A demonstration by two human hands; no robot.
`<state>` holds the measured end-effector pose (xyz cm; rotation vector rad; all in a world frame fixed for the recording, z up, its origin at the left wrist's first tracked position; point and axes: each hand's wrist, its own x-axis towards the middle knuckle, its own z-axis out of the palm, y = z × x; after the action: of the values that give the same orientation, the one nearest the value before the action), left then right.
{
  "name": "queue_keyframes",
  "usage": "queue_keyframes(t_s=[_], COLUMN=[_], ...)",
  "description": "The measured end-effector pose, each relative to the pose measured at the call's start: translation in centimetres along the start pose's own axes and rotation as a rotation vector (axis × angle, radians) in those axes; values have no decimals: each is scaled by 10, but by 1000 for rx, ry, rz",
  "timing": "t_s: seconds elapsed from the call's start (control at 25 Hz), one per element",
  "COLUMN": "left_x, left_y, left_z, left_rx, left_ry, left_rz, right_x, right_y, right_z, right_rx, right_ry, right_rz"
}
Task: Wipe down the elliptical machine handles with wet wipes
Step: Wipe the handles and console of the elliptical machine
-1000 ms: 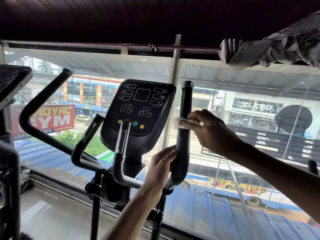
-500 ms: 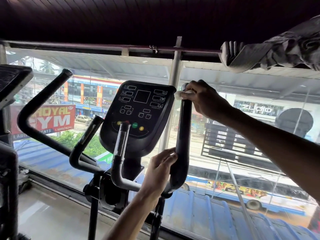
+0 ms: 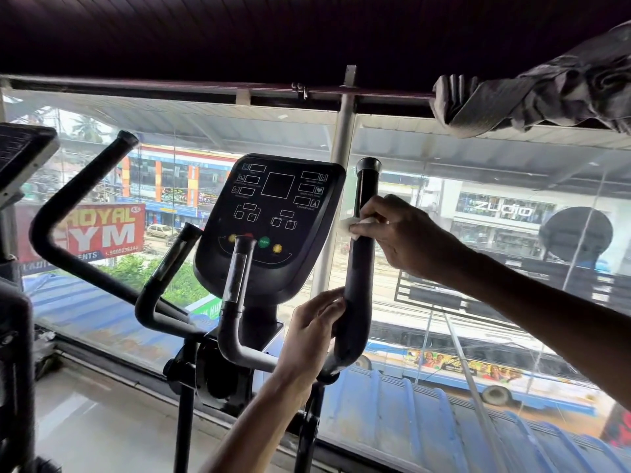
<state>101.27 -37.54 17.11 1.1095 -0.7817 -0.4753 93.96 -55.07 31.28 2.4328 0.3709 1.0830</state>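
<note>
— Two hands on the right handle, both gripping?
— Yes. Upper stretch, below the end cap: right hand, fingers curled, pinching a white wet wipe against the bar. Lower, near the bend: left hand, fingers curled round the bar itself.
— The console?
— Just left of that handle, clear of both hands; window glass behind
</note>
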Motion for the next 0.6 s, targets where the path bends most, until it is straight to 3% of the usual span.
queue_keyframes(t_s=[0.28, 0.48, 0.6], left_x=[-5, -10, -13], left_y=[-6, -11, -19], left_z=[-1, -3, -10], left_rx=[23, 70, 115], left_ry=[23, 61, 14], left_rz=[33, 30, 63], right_x=[-33, -24, -48], right_y=[-43, -39, -66], right_z=[-6, 0, 1], right_rx=[98, 17, 68], right_ry=[-76, 25, -64], right_rz=[-138, 29, -90])
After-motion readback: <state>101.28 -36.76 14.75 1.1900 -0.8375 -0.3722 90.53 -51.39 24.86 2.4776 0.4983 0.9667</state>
